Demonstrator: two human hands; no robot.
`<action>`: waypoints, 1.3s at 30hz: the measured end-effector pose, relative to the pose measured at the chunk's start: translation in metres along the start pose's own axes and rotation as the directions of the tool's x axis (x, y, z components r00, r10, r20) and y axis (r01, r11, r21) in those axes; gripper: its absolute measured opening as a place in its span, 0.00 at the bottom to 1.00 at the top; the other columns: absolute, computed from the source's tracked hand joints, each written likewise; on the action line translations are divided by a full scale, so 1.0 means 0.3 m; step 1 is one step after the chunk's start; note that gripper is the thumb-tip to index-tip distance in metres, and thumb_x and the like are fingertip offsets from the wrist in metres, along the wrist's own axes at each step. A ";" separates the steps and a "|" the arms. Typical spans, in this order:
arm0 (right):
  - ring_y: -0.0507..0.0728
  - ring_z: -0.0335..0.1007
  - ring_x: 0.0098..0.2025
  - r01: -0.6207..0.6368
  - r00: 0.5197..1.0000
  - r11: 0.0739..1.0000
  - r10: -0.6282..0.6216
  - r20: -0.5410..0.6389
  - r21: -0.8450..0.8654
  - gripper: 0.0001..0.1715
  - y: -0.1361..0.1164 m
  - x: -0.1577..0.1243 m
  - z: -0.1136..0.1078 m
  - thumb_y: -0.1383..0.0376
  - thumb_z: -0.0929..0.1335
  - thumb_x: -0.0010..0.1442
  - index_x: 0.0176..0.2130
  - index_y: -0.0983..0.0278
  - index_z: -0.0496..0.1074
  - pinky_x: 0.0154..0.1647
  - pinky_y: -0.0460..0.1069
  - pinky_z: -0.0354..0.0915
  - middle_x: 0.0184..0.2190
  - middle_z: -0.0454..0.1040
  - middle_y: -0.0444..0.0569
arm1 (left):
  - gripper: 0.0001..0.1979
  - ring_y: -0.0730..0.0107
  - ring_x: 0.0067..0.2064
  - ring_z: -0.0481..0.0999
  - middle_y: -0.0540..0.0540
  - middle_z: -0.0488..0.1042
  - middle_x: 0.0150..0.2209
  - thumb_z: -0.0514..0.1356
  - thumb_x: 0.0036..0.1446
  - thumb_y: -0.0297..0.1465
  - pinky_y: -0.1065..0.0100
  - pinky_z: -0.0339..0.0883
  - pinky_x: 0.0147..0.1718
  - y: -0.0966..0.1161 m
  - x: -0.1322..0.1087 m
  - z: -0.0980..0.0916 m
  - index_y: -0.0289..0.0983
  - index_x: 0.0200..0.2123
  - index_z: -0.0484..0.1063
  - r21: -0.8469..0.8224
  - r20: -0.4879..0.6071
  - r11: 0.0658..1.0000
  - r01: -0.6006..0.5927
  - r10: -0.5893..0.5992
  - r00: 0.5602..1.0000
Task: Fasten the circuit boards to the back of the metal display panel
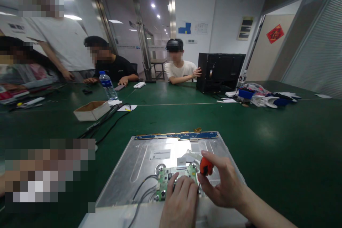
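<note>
My right hand (pixel 223 181) pinches the red-and-black handle of a screwdriver (pixel 206 166) between thumb and fingers. Its thin shaft points down toward the right edge of a green circuit board (pixel 163 181). On that board my left hand (pixel 181 199) lies with its fingers stretched out, covering the lower middle. The board sits on the silver metal back of a display panel (pixel 139 164), which lies flat on the table. A ribbon cable (pixel 181 163) meets the board's upper edge, and dark cables (pixel 144 183) leave its left side. A blue circuit strip (pixel 184 135) runs along the panel's far edge.
Beyond the panel on the green table (pixel 256 139) are an open cardboard box (pixel 92 112), a water bottle (pixel 107 87), black cables (pixel 103 123) and a black computer case (pixel 221 73). Gloves (pixel 264 100) lie piled at right. Several people are around the table; a blurred-out arm is at left.
</note>
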State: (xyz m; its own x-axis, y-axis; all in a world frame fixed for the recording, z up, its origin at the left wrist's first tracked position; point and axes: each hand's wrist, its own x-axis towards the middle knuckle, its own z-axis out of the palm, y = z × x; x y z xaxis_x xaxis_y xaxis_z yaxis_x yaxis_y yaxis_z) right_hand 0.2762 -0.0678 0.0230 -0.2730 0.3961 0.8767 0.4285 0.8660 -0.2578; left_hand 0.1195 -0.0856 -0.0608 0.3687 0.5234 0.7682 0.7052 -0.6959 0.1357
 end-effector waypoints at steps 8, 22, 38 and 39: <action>0.52 0.67 0.24 0.016 1.000 0.999 -0.017 0.021 0.029 0.32 -0.003 0.003 -0.005 0.73 0.62 0.61 0.63 0.67 0.56 0.23 0.45 0.66 0.30 0.74 0.44 | 0.15 0.64 0.37 0.73 0.51 0.73 0.32 0.46 0.61 0.17 0.58 0.56 0.56 0.001 -0.005 0.010 0.40 0.36 0.67 0.015 -0.008 1.000 0.006 -0.006 1.000; 0.52 0.67 0.24 0.013 1.000 1.000 -0.013 0.003 -0.015 0.31 -0.007 -0.003 -0.005 0.74 0.63 0.61 0.62 0.66 0.56 0.22 0.46 0.65 0.30 0.74 0.44 | 0.16 0.64 0.36 0.73 0.51 0.72 0.31 0.44 0.61 0.17 0.60 0.55 0.55 0.000 0.011 -0.001 0.40 0.34 0.67 0.032 -0.017 0.999 -0.020 0.021 1.000; 0.52 0.68 0.25 0.014 1.000 1.000 -0.014 0.019 0.009 0.32 -0.007 0.008 -0.012 0.75 0.62 0.60 0.62 0.68 0.57 0.23 0.46 0.66 0.32 0.74 0.47 | 0.22 0.64 0.37 0.73 0.50 0.74 0.31 0.39 0.70 0.20 0.58 0.56 0.55 -0.002 0.003 0.016 0.39 0.33 0.70 0.030 -0.054 1.000 -0.001 0.002 0.999; 0.52 0.68 0.25 0.013 1.000 1.000 -0.013 0.012 0.007 0.32 -0.007 0.008 -0.011 0.76 0.62 0.60 0.62 0.68 0.57 0.23 0.46 0.66 0.31 0.74 0.46 | 0.22 0.64 0.37 0.73 0.50 0.74 0.31 0.39 0.69 0.20 0.58 0.56 0.55 -0.002 0.002 0.016 0.39 0.33 0.70 0.027 -0.052 1.000 0.000 0.002 0.999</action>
State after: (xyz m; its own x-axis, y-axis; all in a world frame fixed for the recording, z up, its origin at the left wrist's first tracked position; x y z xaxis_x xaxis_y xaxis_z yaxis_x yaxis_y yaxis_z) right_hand 0.2773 -0.0698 0.0269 -0.2888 0.3885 0.8750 0.4193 0.8730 -0.2492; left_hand 0.1224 -0.0826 -0.0635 0.3379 0.4958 0.8000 0.7210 -0.6827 0.1187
